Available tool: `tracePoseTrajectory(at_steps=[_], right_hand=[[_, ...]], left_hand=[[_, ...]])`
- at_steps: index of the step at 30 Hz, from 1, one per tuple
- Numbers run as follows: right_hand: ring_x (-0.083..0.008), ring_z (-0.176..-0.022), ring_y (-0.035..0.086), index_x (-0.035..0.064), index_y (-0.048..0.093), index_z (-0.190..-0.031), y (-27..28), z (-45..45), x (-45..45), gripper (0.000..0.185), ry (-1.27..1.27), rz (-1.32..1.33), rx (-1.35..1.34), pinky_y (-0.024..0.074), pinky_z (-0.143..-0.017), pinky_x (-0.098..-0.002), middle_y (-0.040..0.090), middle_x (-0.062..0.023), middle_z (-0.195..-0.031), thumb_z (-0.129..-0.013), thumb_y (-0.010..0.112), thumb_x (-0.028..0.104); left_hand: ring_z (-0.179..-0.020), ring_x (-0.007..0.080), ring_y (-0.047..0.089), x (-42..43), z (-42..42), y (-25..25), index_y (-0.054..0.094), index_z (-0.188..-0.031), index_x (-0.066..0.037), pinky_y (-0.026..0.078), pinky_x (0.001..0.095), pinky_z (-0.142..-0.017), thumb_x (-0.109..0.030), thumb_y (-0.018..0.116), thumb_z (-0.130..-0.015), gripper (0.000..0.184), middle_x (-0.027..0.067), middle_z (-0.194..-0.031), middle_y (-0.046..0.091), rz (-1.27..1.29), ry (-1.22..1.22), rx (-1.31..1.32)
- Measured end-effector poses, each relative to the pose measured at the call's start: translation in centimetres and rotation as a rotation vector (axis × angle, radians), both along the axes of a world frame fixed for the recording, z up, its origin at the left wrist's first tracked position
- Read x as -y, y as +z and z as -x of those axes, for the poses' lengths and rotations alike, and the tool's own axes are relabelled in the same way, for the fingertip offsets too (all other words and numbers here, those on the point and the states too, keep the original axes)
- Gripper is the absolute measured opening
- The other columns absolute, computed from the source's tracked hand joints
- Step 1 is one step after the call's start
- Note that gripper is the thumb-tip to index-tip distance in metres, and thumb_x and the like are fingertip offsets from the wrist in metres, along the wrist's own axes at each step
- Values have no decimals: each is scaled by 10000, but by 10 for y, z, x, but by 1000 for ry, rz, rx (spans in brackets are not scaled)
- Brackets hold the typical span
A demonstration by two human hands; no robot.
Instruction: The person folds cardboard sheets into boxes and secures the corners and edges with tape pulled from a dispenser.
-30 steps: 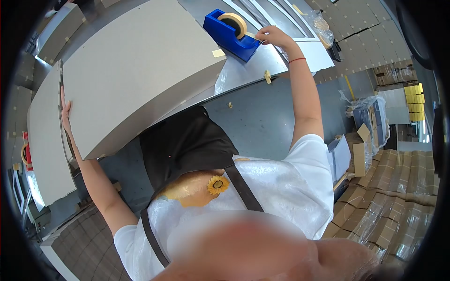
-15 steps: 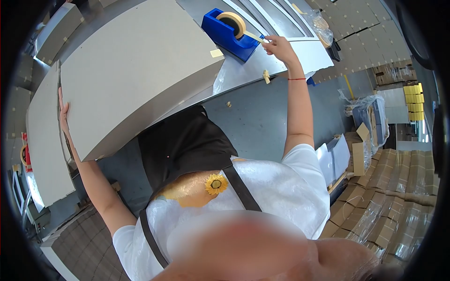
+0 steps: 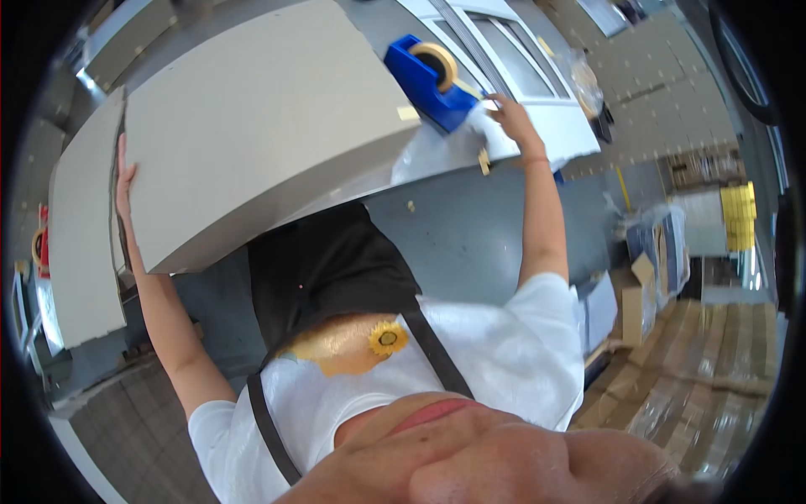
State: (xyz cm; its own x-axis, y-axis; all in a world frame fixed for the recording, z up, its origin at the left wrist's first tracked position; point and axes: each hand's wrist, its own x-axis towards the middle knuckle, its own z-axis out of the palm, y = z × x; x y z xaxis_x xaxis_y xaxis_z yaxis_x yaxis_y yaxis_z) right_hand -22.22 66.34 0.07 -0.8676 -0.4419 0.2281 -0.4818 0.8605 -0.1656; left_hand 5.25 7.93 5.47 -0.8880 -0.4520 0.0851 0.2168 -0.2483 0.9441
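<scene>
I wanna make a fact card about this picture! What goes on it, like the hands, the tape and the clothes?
Left hand: fingers straight, at the gap between a big grey box and a grey board
Right hand: at the front end of a blue tape dispenser; too blurry to tell if it holds tape
Tape roll: tan, sitting in the dispenser
Stuck on box: a small pale tape piece
Clothes: white shirt with a sunflower, dark apron
</scene>
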Motion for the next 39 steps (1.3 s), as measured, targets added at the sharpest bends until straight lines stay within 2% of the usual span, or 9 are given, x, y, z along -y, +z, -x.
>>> tracePoseTrajectory(at_steps=[3,7,9,12,19,23,28,34,39], right_hand=[[-198,-645,595,113,524,-1192,67,-30,38,374,-206,298,2,446,-617,-322,595,-91,-650,-828,603,138],[-109,-751,566,88,488,-1218,120,-32,124,354,532,692,353,433,-689,-235,606,-36,-793,-884,578,159],[-90,-705,453,96,480,-1204,120,-34,170,349,584,751,516,370,-704,-226,509,12,-679,-887,569,211],[-137,-773,561,64,500,-1164,107,2,211,323,591,752,508,457,-704,-285,596,-37,-868,-878,570,196],[-116,-739,466,145,503,-1177,114,25,242,429,645,382,534,377,-701,-280,549,-3,-741,-825,636,351],[-79,-670,430,133,493,-1177,108,23,242,466,575,304,574,326,-665,-233,462,43,-636,-803,670,348],[-63,-678,439,108,496,-1156,97,8,238,472,402,383,672,333,-600,-206,501,30,-675,-793,687,340],[-93,-743,568,45,518,-1045,46,-11,248,357,207,1347,1046,488,-680,-241,581,-12,-889,-831,674,286],[-118,-774,594,69,509,-1081,23,-25,240,277,129,1341,1041,496,-652,-243,602,-37,-933,-866,611,211]], left_hand=[[-1239,248,407,1,-1,-3,212,-1448,-122,380,342,-987,-199,448,-829,667,146,-1422,317,14,3,-16],[-1254,250,393,3,2,-4,208,-1449,-119,368,344,-998,-198,454,-824,677,147,-1430,305,21,3,-33],[-1261,251,385,5,1,-6,206,-1449,-117,362,345,-1004,-198,457,-821,681,147,-1434,299,29,4,-44],[-1272,253,374,11,2,-10,204,-1450,-115,354,346,-1013,-197,461,-817,688,147,-1441,290,46,11,-66],[-1306,246,335,30,4,-23,171,-1454,-108,348,366,-1029,-171,434,-825,685,114,-1464,260,-2,-67,-131],[-1333,260,289,11,1,-9,181,-1455,-98,277,343,-1063,-210,498,-772,762,152,-1477,220,7,-12,-80],[-1277,255,366,18,2,-14,200,-1452,-122,341,340,-1020,-223,473,-816,700,149,-1446,278,30,-14,-85],[-1260,251,381,15,1,-10,204,-1451,-127,354,339,-1006,-226,466,-824,687,146,-1437,292,21,-11,-68],[-1247,249,394,13,-4,-7,207,-1451,-131,365,338,-994,-229,460,-831,677,144,-1429,304,21,-7,-43]])
